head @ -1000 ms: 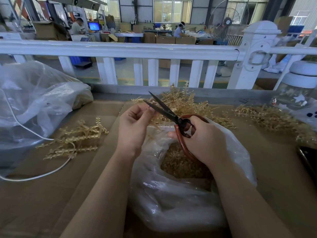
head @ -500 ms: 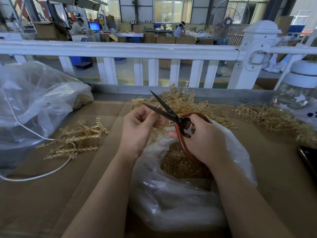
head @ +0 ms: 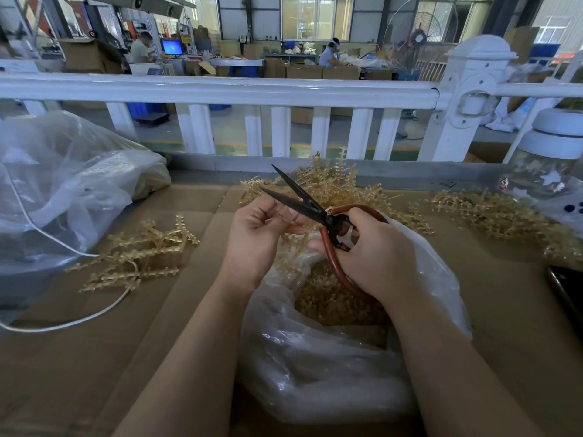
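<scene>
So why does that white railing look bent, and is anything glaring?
Head view: the wide-angle lens bows the white fence railing; the far windows are the brightest patch; small glints sit on the clear plastic bag; the black-bladed, red-handled scissors look sharp.

Bright, even daylight from rear windows (head: 315,17); soft shadows, sharp centre, wide-angle bowing at edges.

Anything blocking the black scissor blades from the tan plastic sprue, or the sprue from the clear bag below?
Nothing visible. Red-handled black scissors in the right hand gape beside the tan plastic sprue held by the left hand; the clear plastic bag lies open below.
</scene>
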Demonstrator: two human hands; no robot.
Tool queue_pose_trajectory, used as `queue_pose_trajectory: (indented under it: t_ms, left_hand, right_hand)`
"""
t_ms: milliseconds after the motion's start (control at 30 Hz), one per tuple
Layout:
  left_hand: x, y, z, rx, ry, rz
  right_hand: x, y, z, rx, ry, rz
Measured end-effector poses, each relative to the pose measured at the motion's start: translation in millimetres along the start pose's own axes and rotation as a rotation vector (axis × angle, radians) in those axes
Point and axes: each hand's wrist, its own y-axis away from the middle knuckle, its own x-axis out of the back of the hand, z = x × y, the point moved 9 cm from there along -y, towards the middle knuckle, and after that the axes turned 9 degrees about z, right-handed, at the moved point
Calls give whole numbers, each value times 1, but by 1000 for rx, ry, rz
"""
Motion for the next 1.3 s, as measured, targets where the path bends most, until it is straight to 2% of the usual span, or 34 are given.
queue_pose_trajectory:
  t_ms: [733,1000,1300]
  left_hand:
    - [2,-2,0,-20,14,8]
    - [13,-5,-6,84,197,120]
    - [15,-11,-7,128,307,160]
  right_hand:
    - [0,0,3,25,20,64]
    - [-5,2,8,-104,-112,-22]
    - [-7,-1,5,-40,-15,-92]
